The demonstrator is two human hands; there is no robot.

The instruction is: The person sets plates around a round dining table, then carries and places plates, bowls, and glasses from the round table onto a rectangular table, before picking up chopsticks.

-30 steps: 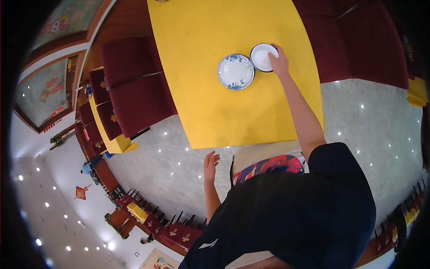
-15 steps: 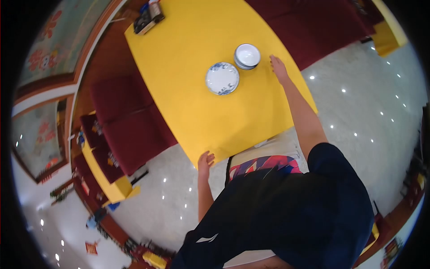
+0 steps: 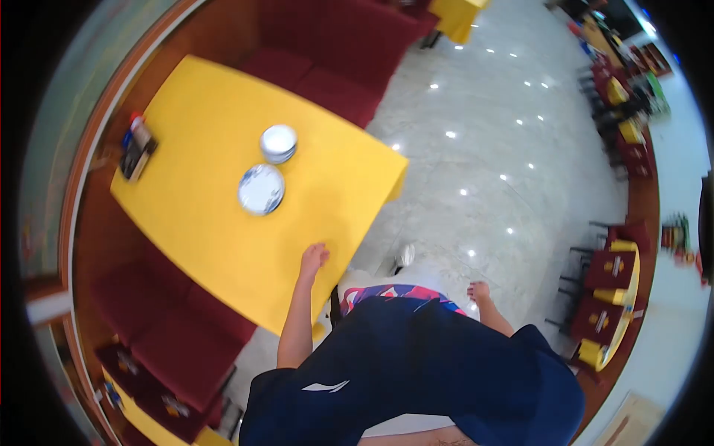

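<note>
Bowls (image 3: 279, 141) stacked just by plate (image 3: 261, 190) on tbl (image 3: 201, 111), upper left of frame; your L hand (image 3: 314, 258) hangs loosely curled nr ctr, R hand (image 3: 478, 291) half-spread, lower right.

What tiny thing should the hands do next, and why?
Perhaps draw the left hand back from the table: it and the right hand look empty, and the stacked bowls and patterned plate sit there untouched.
</note>
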